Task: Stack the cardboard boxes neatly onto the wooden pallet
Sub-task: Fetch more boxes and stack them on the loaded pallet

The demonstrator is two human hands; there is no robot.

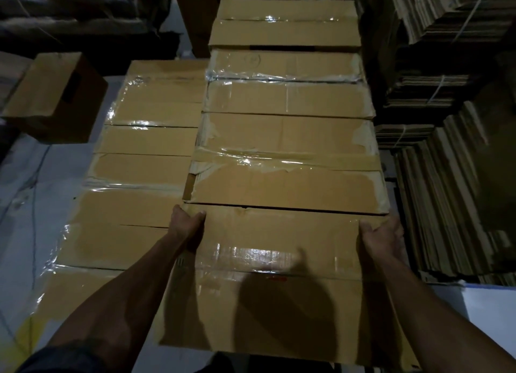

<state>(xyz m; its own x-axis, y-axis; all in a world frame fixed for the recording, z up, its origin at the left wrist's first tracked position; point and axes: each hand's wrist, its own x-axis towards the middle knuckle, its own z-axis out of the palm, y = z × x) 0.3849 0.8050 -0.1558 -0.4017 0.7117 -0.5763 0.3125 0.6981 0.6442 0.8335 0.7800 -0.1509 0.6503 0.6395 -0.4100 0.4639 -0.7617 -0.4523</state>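
A taped cardboard box (279, 275) is in front of me, its far edge against the upper row of stacked boxes (287, 138). My left hand (187, 224) grips its far left corner, thumb on top. My right hand (382, 238) holds its far right corner, fingers curled over the edge. A lower row of taped boxes (139, 171) lies to the left. The wooden pallet is hidden under the boxes.
A single loose box (53, 96) sits on the floor at the left. Bundles of flattened cardboard (446, 177) are piled along the right side. Pale floor (33, 205) shows on the left. Dark stacks stand at the back.
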